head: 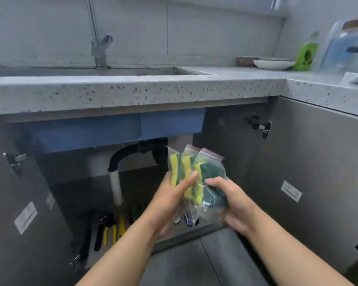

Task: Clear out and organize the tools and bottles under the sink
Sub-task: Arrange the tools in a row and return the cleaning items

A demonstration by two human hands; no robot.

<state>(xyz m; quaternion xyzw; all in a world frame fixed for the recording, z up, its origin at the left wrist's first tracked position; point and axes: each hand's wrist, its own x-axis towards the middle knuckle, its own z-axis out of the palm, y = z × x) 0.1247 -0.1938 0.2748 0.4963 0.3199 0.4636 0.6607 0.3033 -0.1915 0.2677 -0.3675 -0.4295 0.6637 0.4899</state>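
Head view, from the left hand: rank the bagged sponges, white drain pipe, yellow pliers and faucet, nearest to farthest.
1. The bagged sponges, gripped in the left hand itself.
2. The white drain pipe and the yellow pliers, both off to its left, the pliers lower; too close to call.
3. The faucet, top left, farthest back.

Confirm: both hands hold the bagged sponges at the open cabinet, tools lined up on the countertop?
Wrong on the tools: the head view shows them lying on the cabinet floor, not the countertop. The left hand and right hand do hold the bagged sponges.
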